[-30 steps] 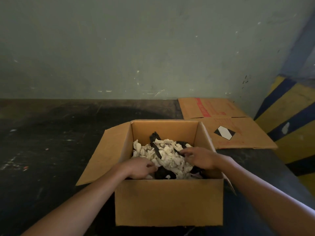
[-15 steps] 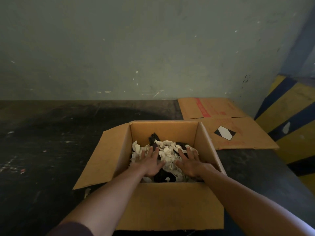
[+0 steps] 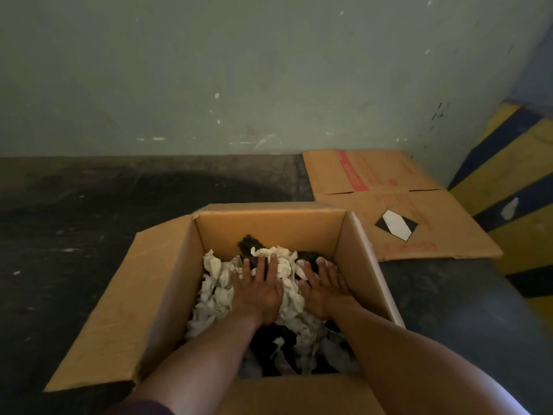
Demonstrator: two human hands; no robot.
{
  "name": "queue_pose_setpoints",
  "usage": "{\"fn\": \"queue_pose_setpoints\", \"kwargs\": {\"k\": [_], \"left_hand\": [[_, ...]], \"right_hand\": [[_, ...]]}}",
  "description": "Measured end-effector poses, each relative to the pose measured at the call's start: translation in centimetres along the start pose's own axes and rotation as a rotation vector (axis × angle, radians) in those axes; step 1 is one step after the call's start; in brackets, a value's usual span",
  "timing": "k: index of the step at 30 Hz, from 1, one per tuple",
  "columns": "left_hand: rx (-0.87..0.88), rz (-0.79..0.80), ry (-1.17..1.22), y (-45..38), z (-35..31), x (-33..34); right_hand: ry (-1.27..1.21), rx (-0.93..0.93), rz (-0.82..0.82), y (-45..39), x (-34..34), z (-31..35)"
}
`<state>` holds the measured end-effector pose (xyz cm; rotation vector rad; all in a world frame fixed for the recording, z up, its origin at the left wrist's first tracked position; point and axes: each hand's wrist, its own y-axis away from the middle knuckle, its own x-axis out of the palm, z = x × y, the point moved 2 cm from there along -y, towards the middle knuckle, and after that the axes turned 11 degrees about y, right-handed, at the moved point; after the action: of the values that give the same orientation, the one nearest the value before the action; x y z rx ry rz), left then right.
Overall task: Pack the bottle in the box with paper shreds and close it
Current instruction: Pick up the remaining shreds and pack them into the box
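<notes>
An open brown cardboard box (image 3: 269, 226) stands on the dark floor with its left flap (image 3: 119, 310) folded outward. Inside lies a heap of white and dark paper shreds (image 3: 215, 292). My left hand (image 3: 258, 290) lies flat on the shreds with straight fingers, pressing down. Just to its right, my right hand (image 3: 324, 287) presses the shreds the same way, palm down near the right wall. A dark shape (image 3: 250, 242) pokes out of the shreds at the back; I cannot tell whether it is the bottle.
A flattened cardboard sheet (image 3: 398, 205) with red print and a black-and-white diamond label lies on the floor to the back right of the box. A green wall runs behind. A yellow and blue striped ramp (image 3: 514, 181) rises at the right.
Both hands went from curled fingers among the shreds to flat palms pressing down on them. The view has moved closer over the box.
</notes>
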<state>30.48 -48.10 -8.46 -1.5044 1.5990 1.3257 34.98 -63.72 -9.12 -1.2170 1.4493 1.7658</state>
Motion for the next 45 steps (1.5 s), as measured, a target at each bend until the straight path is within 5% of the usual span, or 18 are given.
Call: {"fn": "queue_pose_setpoints", "kwargs": {"k": [8, 13, 18, 24, 34, 41, 45], "left_hand": [[0.016, -0.007, -0.064, -0.2, -0.1, 1.4], [-0.005, 0.055, -0.064, 0.0, -0.1, -0.3], [-0.02, 0.102, -0.046, 3.3, 1.2, -4.5], [0.019, 0.422, -0.103, 8.3, 3.6, -4.2], [0.013, 0.505, -0.302, 7.9, 4.7, -1.4], [0.089, 0.271, -0.028, 11.1, 3.2, -8.2], [0.235, -0.237, 0.081, 14.4, 4.7, -12.6]], "right_hand": [[0.057, -0.012, 0.074, -1.4, 1.4, -0.1], [-0.132, 0.012, 0.062, 0.0, -2.1, 0.5], [-0.158, -0.142, 0.127, 4.2, -5.1, 0.1], [0.125, -0.246, 0.363, 7.2, -0.9, -0.7], [0.296, -0.211, 0.437, 7.8, 0.1, 0.0], [0.027, -0.269, 0.247, 12.2, -5.8, -0.3], [-0.553, -0.275, -0.306, 16.6, -8.8, -3.2]]}}
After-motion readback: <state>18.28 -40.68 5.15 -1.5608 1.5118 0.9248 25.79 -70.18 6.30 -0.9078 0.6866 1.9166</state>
